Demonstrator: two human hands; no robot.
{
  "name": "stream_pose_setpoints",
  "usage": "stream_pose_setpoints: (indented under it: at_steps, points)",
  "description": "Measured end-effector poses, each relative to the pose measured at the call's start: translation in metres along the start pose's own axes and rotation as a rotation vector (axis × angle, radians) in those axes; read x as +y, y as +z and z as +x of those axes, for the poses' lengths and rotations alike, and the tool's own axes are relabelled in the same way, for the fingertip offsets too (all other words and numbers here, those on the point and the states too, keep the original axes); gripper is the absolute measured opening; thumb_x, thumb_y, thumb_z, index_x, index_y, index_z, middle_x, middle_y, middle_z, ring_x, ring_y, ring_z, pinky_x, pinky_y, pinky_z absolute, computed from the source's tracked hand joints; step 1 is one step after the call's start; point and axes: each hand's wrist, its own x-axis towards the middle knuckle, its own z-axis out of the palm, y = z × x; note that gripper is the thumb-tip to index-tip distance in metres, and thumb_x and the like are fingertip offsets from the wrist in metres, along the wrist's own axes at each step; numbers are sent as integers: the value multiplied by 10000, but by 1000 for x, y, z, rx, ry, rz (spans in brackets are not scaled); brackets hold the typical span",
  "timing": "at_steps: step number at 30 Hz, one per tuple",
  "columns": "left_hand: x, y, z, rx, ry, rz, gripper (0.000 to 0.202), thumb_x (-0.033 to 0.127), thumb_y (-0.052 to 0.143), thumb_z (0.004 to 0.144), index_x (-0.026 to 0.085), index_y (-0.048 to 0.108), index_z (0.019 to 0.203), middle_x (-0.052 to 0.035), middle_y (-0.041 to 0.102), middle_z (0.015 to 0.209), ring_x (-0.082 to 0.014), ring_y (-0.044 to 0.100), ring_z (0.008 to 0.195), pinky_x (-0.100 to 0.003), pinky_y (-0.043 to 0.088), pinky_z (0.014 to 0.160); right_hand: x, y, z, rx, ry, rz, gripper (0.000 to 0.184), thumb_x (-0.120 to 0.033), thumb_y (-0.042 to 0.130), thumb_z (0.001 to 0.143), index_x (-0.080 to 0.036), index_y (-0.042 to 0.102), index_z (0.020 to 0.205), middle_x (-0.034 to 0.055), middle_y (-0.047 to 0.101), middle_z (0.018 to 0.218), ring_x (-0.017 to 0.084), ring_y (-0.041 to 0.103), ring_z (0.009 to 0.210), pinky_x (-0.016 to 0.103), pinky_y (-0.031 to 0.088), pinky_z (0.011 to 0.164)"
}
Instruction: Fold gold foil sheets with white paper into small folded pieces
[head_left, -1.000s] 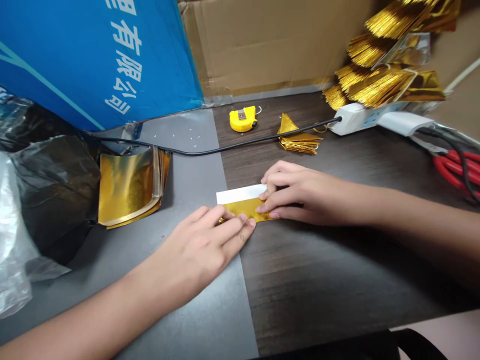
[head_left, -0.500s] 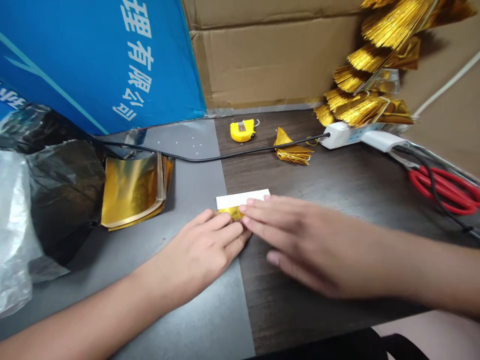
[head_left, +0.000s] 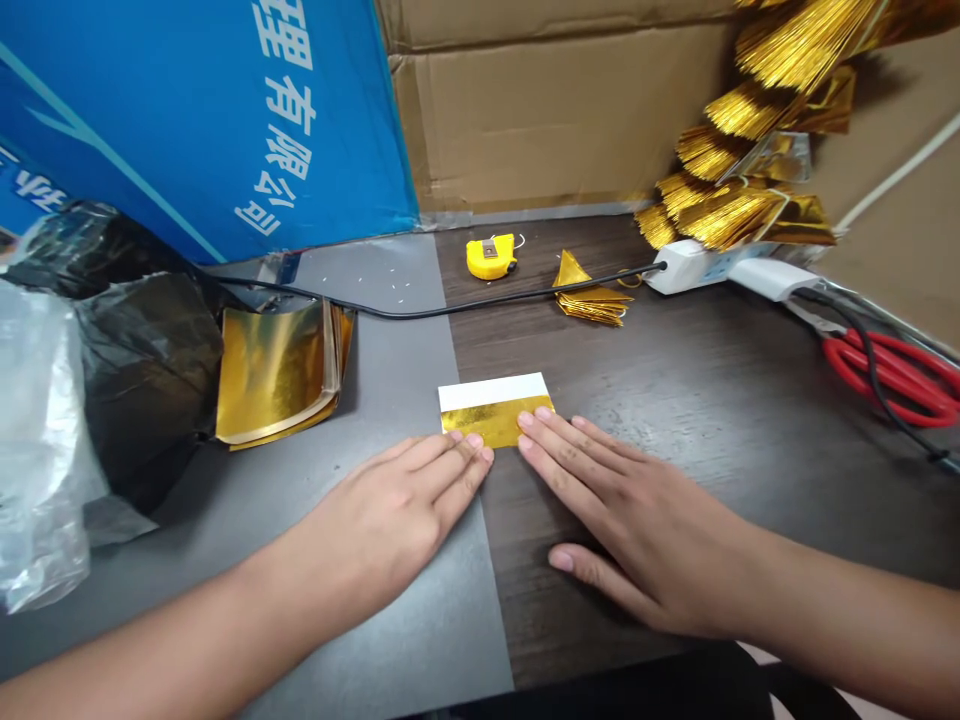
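A black cable [head_left: 480, 305] crosses the table [head_left: 712, 400] ahead of my hands [head_left: 390, 510]; the black plastic bag [head_left: 142, 370] crowds my left, the red scissors [head_left: 889, 380] my right

head view, close above desk [head_left: 697, 400], facing forward and down
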Motion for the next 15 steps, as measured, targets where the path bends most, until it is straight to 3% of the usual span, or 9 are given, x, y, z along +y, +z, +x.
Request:
stream_pose_setpoints:
  at_steps: [7,15]
  points:
    - [1,0,-15,57,-80,-38,365,130,470,992,97,607,1328,-123,695,1262,-252,651,1167,-401,575,954,3,2,-9,76,17,-15,682,-400,511,981,4,403,1520,237,365,1581,361,362,1485,564,442,1151]
    - [0,3,-9,179,-89,-12,284,127,490,974,78,662,1194,-110,733,1034,-232,697,991,-372,602,827,2,-2,0,169,29,-140,520,-346,488,1005,6,573,1379,223,567,1437,366,538,1357,568,483,1110]
